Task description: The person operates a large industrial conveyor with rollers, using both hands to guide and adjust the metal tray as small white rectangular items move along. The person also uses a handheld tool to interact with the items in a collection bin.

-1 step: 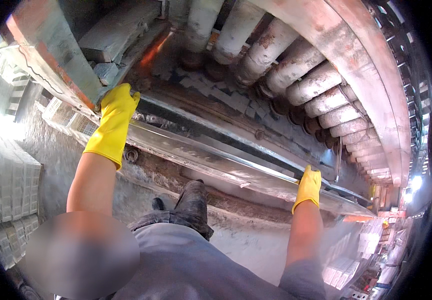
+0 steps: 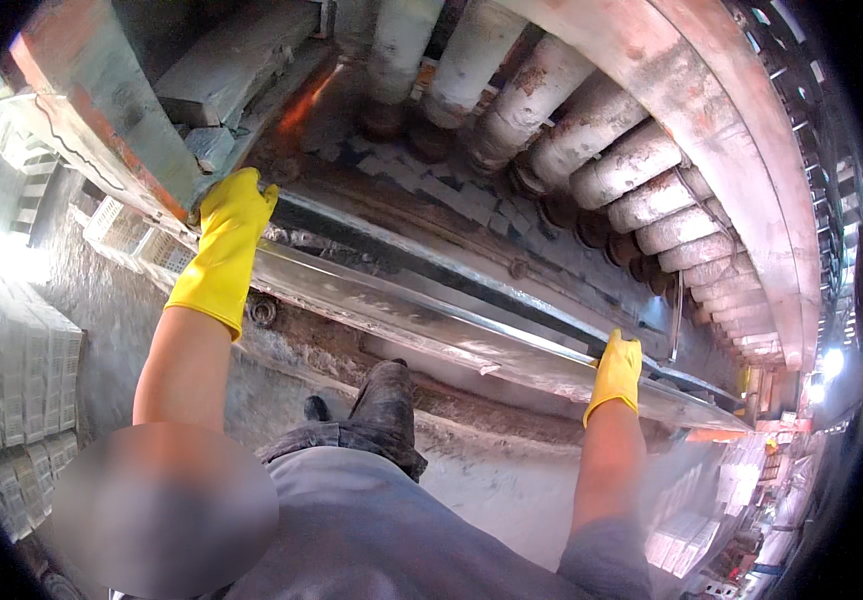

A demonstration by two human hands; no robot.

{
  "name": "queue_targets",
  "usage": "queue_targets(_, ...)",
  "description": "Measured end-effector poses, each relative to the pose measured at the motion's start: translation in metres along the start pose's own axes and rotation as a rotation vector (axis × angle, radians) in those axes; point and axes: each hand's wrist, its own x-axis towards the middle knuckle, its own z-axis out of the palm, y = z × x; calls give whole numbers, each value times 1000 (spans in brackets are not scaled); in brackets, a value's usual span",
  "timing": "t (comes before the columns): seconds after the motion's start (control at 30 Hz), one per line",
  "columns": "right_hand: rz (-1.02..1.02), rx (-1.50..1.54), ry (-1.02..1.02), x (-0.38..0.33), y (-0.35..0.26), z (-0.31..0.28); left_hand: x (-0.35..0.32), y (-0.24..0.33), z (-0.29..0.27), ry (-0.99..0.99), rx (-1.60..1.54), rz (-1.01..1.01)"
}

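A long dark strip (image 2: 432, 267) with a pale upper edge runs from the left down to the right in front of me. My left hand (image 2: 229, 240), in a yellow rubber glove, is closed at its left end, beside the frame's corner. Farther along to the right, my right hand (image 2: 618, 370) wears a matching glove and has its fingers curled over the strip. The fingertips of both hands are partly hidden. Below the strip lies a wet, shiny ledge (image 2: 402, 315).
Behind the strip stands a row of thick, stained upright cylinders (image 2: 532, 105) under a curved beam (image 2: 752, 150). A grey block (image 2: 237, 65) sits at the upper left. Stacked pale crates or packs (image 2: 17, 360) stand at the left. My legs are close below the ledge.
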Motion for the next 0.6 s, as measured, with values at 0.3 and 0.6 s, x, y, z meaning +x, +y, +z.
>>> queue_targets(0.3,163,164,-73,-33,-34,-23,-2,-11,6,6,-1,-15)
queue_targets(0.6,148,148,-75,-48,-1,-18,-25,-22,13,60,-59,18)
